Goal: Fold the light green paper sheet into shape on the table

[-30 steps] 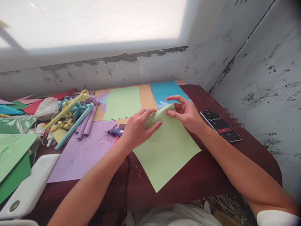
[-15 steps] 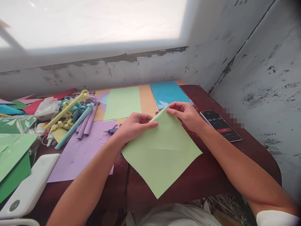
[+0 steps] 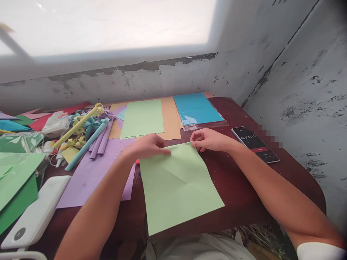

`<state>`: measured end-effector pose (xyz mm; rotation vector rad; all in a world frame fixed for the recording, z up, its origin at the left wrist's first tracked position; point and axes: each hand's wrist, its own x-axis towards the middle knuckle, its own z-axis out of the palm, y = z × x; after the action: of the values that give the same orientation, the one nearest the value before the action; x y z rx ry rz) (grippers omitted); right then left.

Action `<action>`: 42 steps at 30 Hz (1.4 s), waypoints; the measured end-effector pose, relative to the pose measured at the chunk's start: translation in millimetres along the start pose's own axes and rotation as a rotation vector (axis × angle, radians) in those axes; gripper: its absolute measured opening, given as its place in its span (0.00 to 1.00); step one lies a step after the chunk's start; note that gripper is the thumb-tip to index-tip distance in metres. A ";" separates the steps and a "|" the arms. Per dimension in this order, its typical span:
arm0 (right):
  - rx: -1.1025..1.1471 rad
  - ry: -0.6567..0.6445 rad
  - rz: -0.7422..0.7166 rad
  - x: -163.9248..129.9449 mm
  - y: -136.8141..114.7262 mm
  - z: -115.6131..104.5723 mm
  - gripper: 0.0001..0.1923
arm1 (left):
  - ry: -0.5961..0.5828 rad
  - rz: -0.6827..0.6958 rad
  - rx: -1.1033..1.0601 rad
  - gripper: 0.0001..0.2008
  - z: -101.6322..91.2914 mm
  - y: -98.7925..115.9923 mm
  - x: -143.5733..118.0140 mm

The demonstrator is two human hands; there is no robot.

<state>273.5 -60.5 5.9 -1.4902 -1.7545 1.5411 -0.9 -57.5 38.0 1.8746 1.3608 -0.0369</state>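
A light green sheet of paper [image 3: 179, 187] lies tilted over the front of the dark red table, its lower corner hanging near the table's edge. My left hand [image 3: 149, 146] grips its far edge near the left corner, thumb on top and fingers beneath. At the far right corner, my right hand [image 3: 207, 140] pinches the paper between thumb and curled fingers. Faint crease lines cross the middle of the sheet. Just behind my hands lies another light green sheet [image 3: 143, 117] on orange paper [image 3: 171, 119].
A phone [image 3: 256, 144] showing a timer lies at right. Blue paper in a clear sleeve [image 3: 199, 110] is at the back. On the left are rolled paper tubes [image 3: 88, 144], a purple sheet [image 3: 81, 191], glue bottles, a white power bank [image 3: 38, 213] and green sheets [image 3: 16, 180].
The green sheet has turned from a diamond position to nearly square with me, and its far edge has come lower. Both hands moved nearer, still holding it.
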 end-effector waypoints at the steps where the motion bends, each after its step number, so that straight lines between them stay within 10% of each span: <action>1: -0.025 -0.008 -0.022 -0.7 -0.2 0.3 0.13 | 0.011 0.028 0.038 0.15 0.8 0.2 0.0; 18: 0.010 0.026 -0.018 -3.1 -4.3 -3.8 0.09 | -0.293 0.042 -0.239 0.25 -3.7 9.6 -10.5; 30: 0.012 -0.041 -0.200 -5.1 -3.8 2.5 0.10 | 0.153 0.367 -0.311 0.19 47.7 18.4 15.8; 42: 0.119 0.032 -0.382 -4.8 -7.2 12.4 0.12 | 0.166 0.246 -0.580 0.20 45.1 24.4 8.0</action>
<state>261.9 -69.5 9.8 -1.0425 -1.7696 1.3863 40.7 -81.2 17.9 1.5499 1.0826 0.5880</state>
